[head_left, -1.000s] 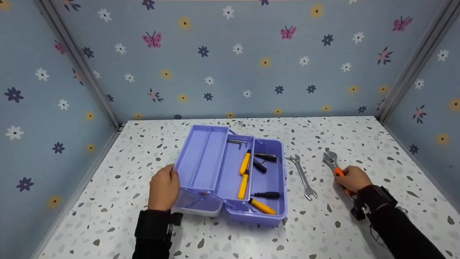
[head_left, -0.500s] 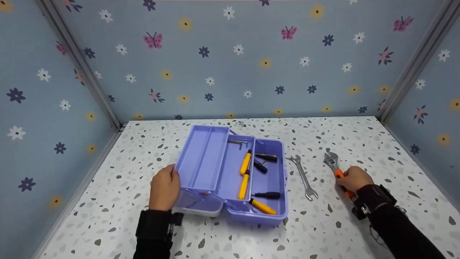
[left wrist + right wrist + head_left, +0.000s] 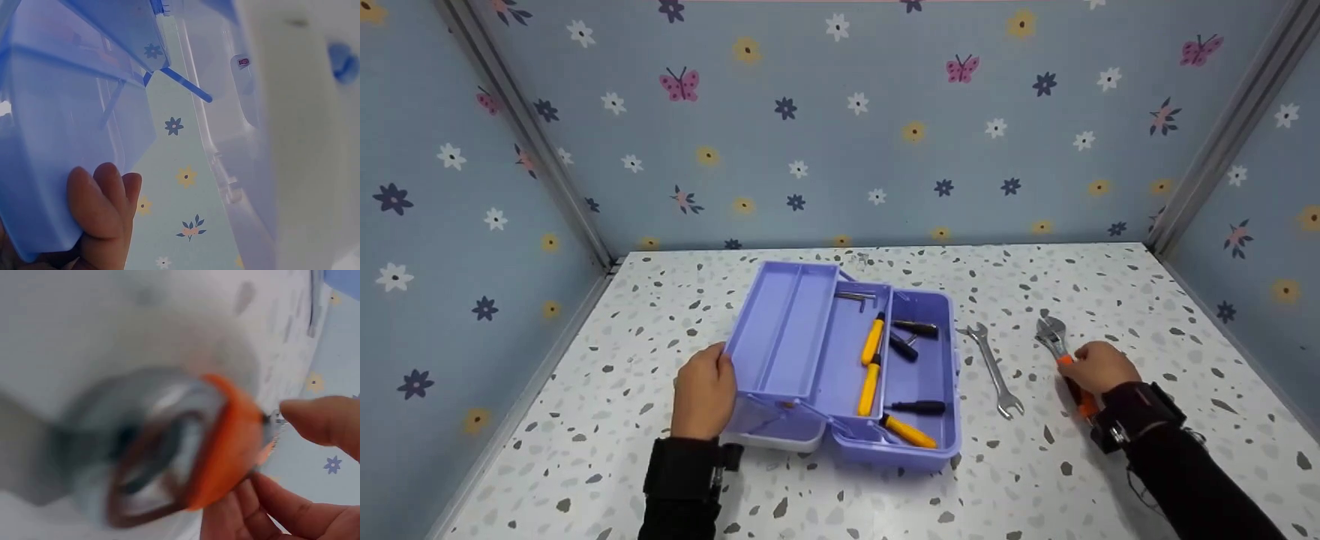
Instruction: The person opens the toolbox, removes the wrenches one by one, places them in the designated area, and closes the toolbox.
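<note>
A purple toolbox (image 3: 951, 375) stands with its stepped trays spread to the left. My left hand (image 3: 705, 390) grips the left edge of its upper tray (image 3: 791, 330); in the left wrist view, fingertips (image 3: 101, 202) curl against the tray's corner. To the right lies an adjustable wrench (image 3: 1051, 336) with an orange and black handle. My right hand (image 3: 1104, 367) has its fingers round that handle. In the right wrist view, the thumb (image 3: 315, 417) is beside the orange handle (image 3: 236, 444), with the other fingers underneath; some fingertips are hidden.
Between toolbox and right hand lies a double open-end wrench (image 3: 996, 371). The toolbox holds yellow-handled tools (image 3: 870, 382), black-handled tools (image 3: 922, 407) and hex keys (image 3: 853, 298). A speckled table (image 3: 885, 502) carries everything, with flower-patterned walls (image 3: 840, 90) behind and at both sides.
My right hand has shifted slightly up along the adjustable wrench, showing more of the orange handle below it. The left hand and toolbox keep their place.
</note>
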Tool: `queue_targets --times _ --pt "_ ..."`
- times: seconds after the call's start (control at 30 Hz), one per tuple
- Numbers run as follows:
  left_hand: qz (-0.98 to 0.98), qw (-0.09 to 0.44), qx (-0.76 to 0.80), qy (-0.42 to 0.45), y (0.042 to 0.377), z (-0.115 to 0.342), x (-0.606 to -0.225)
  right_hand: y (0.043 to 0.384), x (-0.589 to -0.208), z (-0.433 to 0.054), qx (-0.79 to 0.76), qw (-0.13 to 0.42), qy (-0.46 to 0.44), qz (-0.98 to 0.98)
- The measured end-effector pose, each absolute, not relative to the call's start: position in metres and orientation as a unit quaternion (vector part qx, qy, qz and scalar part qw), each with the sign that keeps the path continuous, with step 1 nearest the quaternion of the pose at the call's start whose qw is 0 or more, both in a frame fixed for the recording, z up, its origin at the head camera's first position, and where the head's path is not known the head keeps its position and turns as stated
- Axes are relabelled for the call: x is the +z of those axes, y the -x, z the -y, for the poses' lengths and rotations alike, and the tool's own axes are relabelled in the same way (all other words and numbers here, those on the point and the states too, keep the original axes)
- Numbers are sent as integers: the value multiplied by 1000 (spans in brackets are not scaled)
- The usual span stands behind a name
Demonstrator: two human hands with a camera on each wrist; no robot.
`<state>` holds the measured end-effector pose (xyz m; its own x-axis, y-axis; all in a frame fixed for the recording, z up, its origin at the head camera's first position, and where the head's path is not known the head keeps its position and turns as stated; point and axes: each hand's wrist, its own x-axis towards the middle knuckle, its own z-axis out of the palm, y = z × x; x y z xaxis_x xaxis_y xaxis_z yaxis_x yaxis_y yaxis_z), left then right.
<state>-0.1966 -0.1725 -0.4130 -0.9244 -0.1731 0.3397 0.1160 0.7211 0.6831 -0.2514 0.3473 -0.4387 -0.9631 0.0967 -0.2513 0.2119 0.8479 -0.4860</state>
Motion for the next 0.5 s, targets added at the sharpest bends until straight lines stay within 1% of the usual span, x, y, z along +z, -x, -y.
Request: queue_targets --times 0.13,0.3,0.5 --pt "908 190 -373 -21 196 172 -412 256 -429 -330 -280 69 -59 -956" --pt "909 187 -372 -27 196 172 -411 259 -422 -297 -351 30 -28 -935" --pt "908 189 -373 -26 196 171 -411 257 -424 -257 -401 15 8 -916"
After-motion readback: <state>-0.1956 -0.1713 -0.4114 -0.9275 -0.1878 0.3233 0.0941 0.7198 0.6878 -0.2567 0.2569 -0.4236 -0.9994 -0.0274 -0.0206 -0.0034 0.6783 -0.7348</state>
